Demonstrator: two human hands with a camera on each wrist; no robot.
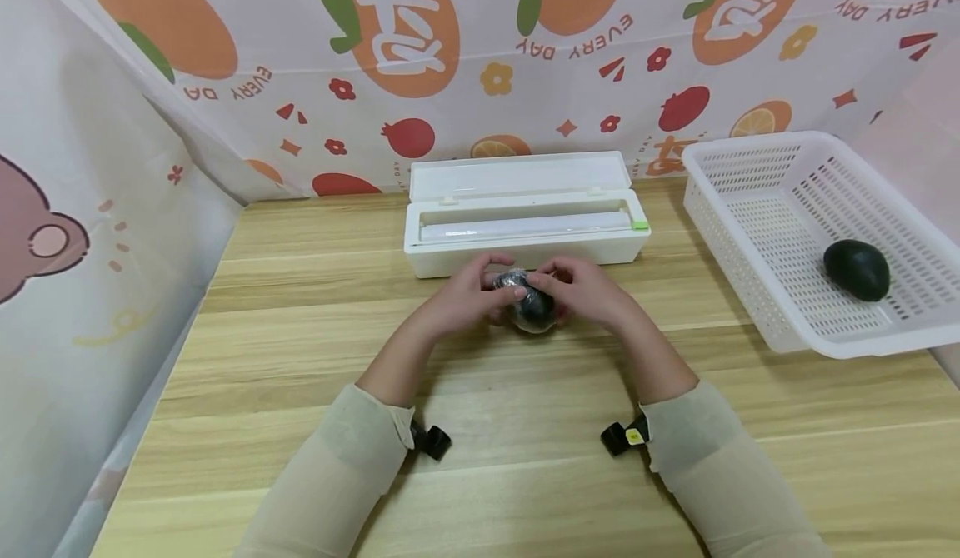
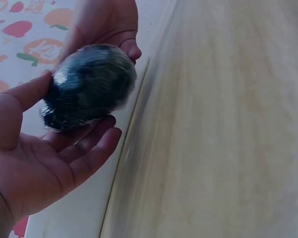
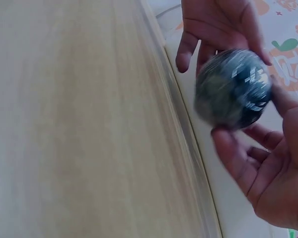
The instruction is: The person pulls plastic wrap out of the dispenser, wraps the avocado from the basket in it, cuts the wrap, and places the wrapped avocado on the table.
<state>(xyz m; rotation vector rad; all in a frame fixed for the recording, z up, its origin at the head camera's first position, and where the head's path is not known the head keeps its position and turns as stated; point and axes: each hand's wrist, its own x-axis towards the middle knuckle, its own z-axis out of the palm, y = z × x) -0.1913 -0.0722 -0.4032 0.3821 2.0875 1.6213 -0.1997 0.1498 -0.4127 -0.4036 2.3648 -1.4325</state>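
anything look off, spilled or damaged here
Nothing stands out. The film-wrapped fruit is held between the left hand and right hand, the white box stands upright with its lid open, and the dark fruit in the basket shows no visible damage.

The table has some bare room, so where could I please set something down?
Bare table lies left of the box and left sleeve, right of the right sleeve in front of the basket, and between the sleeves. It is crowded just before the box, where the left hand and right hand hold a wrapped fruit.
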